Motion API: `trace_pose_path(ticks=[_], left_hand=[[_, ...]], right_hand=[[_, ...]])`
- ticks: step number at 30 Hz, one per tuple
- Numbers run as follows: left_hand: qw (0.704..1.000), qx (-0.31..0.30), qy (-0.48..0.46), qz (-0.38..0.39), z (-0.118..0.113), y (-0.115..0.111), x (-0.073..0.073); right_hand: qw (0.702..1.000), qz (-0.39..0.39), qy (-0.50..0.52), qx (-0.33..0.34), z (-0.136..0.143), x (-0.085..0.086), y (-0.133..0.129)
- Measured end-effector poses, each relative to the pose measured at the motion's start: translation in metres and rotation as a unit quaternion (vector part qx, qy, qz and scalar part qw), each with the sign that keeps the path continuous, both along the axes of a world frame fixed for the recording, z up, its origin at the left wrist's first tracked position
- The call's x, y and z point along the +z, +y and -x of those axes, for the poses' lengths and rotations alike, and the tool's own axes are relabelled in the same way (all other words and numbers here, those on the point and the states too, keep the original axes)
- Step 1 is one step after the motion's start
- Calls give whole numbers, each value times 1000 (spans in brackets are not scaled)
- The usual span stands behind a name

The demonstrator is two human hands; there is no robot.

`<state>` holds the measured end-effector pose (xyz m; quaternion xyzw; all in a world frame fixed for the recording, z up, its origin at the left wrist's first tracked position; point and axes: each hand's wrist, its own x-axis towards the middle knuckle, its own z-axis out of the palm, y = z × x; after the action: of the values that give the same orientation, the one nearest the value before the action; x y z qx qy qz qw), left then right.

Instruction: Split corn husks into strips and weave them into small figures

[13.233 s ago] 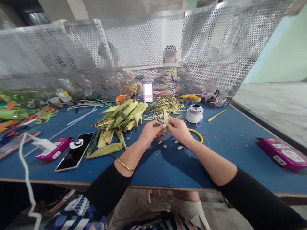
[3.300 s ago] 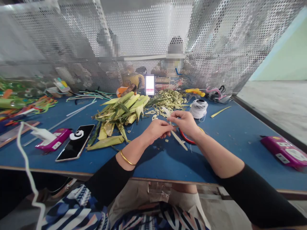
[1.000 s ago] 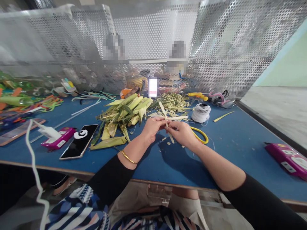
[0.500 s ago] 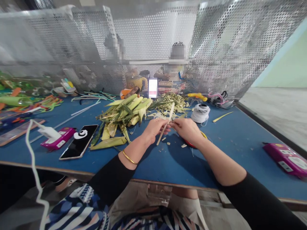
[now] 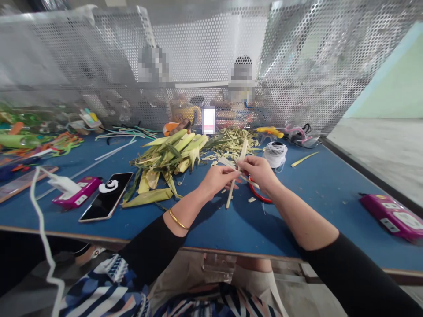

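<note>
My left hand point(image 5: 216, 179) is closed in a pinch on pale corn husk strips point(image 5: 230, 197) that cross one another above the blue table. Fingers of my right hand point(image 5: 259, 169) pinch the same strips just to the right, close to the crossing. One strip end points up and away, another hangs down toward me. The exact fold between the fingertips is hidden. Under my right wrist lies a red loop point(image 5: 256, 192), perhaps a tool handle, partly covered. Left of my hands sits a heap of corn husks point(image 5: 175, 152), and a white thread spool point(image 5: 275, 154) stands beyond my right hand.
Shredded husk bits point(image 5: 238, 141) lie behind my hands. A black phone point(image 5: 106, 200) and a purple power strip point(image 5: 77, 192) are on the left; another purple power strip point(image 5: 393, 215) is at right. A perforated metal screen point(image 5: 205, 53) closes off the back, with people beyond it.
Both hands have shifted slightly, the right one up and away. The crossed husk strips have moved right and their lower end hangs lower. More of the red loop shows.
</note>
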<state>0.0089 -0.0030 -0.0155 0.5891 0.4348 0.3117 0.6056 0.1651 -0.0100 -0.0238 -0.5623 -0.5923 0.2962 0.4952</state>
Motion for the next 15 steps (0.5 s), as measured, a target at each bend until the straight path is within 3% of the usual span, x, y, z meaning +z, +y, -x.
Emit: trace_pose_path(ticks=[2, 4, 6, 8, 11, 15], left_hand=[[998, 42, 34, -46, 1, 4, -3], [977, 137, 80, -142, 3, 10, -6], [934, 234, 116, -245, 6, 14, -8], [885, 282, 127, -348, 8, 15, -8], [841, 226, 137, -472, 10, 12, -6], [837, 100, 183, -507, 8, 5, -3]], right_hand=[[999, -29, -10, -28, -2, 5, -2], [997, -57, -35, -45, -4, 11, -4], [994, -75, -58, -46, -5, 15, -6], [994, -85, -66, -37, -4, 16, -7], [993, -93, -68, -24, -1, 13, -6], [991, -109, -81, -18, 3, 9, -6]])
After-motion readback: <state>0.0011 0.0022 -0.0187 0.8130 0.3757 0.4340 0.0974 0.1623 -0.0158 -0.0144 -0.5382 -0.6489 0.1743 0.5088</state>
